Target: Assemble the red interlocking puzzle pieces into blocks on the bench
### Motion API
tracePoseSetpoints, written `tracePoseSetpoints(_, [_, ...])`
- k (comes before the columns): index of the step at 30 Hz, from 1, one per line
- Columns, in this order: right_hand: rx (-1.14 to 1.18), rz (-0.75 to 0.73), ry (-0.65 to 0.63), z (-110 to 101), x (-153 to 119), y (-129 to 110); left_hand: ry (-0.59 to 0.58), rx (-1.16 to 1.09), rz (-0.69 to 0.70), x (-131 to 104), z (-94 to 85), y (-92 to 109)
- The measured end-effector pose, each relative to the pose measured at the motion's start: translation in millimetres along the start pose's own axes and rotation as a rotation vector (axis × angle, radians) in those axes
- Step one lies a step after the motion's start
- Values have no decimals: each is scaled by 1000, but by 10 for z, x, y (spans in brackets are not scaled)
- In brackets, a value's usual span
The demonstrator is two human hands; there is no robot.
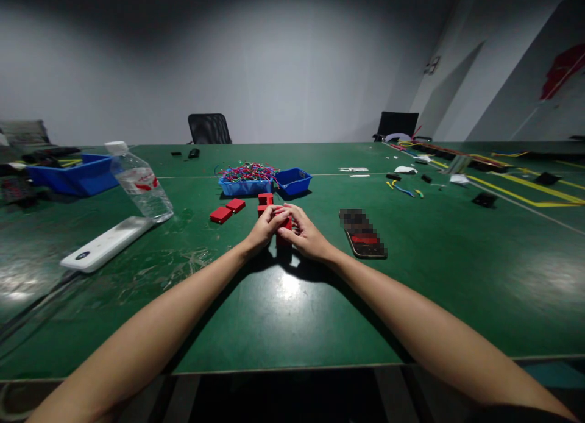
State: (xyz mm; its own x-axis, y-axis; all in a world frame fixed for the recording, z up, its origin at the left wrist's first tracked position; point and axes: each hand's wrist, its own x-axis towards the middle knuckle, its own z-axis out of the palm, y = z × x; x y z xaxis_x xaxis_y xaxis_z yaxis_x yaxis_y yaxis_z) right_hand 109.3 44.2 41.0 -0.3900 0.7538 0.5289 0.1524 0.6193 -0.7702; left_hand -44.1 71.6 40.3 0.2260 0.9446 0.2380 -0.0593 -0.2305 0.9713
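Both of my hands meet over a red block-shaped piece [284, 236] at the middle of the green table. The fingers of my left hand [266, 227] curl round its left and top side. My right hand [307, 233] grips it from the right, with the thumb across its front. Much of the piece is hidden by my fingers. Just behind my left hand stands another red piece [265, 199], partly covered. Two flat red boxes [221, 214] lie side by side to the left, apart from my hands.
Behind my hands sit a blue bin [247, 188] heaped with coloured wires and a second blue bin [293, 183]. A phone [363, 234] lies to the right. On the left are a white power strip [107, 243], a tilted plastic bottle [141, 182] and a larger blue bin [75, 178].
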Motion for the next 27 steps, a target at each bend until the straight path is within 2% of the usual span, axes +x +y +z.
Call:
tracePoseSetpoints(6, [-101, -82, -6, -41, 21, -3, -4, 46, 65, -15, -4, 54])
tracePoseSetpoints(15, [-162, -115, -15, -54, 30, -34, -27, 54, 126, -16, -15, 62])
tracePoseSetpoints(27, [-194, -191, 40, -27, 29, -13, -44, 76, 138, -30, 0, 123])
